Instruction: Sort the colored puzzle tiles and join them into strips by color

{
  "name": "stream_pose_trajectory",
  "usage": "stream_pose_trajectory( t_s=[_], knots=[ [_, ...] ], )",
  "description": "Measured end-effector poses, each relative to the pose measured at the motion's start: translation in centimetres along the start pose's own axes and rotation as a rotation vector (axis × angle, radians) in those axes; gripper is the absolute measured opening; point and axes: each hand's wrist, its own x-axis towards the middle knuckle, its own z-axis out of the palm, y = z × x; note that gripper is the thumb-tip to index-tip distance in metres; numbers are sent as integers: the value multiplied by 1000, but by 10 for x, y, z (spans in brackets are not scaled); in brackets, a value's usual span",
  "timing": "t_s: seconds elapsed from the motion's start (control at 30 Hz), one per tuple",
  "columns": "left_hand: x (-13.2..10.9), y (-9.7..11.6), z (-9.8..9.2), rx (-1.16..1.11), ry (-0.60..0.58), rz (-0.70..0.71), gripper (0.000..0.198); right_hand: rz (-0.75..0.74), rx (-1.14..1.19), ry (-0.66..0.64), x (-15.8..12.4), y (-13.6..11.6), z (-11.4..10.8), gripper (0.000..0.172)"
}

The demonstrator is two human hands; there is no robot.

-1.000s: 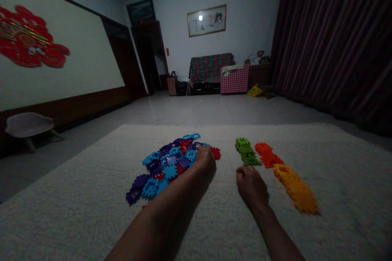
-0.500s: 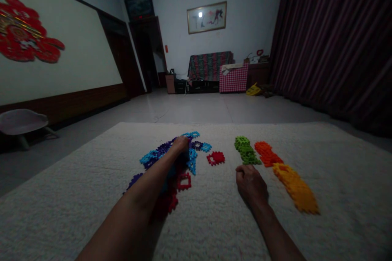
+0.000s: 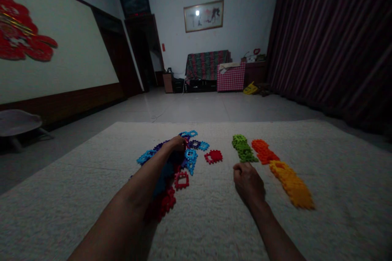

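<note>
My left hand (image 3: 177, 142) reaches into a loose pile of toothed plastic building pieces, its fingers pinched on a red toothed piece (image 3: 185, 142) that shows only as a sliver. Around it lie light blue pieces (image 3: 190, 155), dark purple ones (image 3: 194, 144) and red ones (image 3: 168, 200); my forearm hides part of the pile. A square red frame piece (image 3: 181, 180) lies just nearer. Between my hands sits a small group of red pieces (image 3: 214, 156) by itself. My right hand (image 3: 248, 181) rests curled on the mat, just below a row of green pieces (image 3: 244, 147).
Orange pieces (image 3: 263, 151) and a long overlapping row of yellow pieces (image 3: 292, 185) lie on the right. Everything rests on a pale textured mat (image 3: 211, 220). Beyond its far edge are a tiled floor (image 3: 208, 108) and covered furniture. A stool (image 3: 18, 124) stands at left.
My left hand has shifted slightly within the pile, uncovering more of a light blue piece beside it. My right hand stays on the mat. The whole view has turned a little.
</note>
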Motion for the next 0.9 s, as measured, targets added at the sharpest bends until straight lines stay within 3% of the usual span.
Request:
stream_pose_trajectory(
  t_s=[0.17, 0.43, 0.77, 0.9],
  knots=[
    [-2, 2, -7, 58, -158, 13, 13, 7, 7, -7, 0, -2, -3, 22],
    [-11, -4, -12, 28, -156, 46, 9, 5, -1, -13, 1, -2, -2, 21],
    [-24, 8, -28, -4, 78, 19, 23, 11, 13, 3, 1, 0, 1, 21],
    [-24, 26, -22, -114, 227, 16, 29, 6, 14, -4, 0, -1, -1, 21]
  ],
)
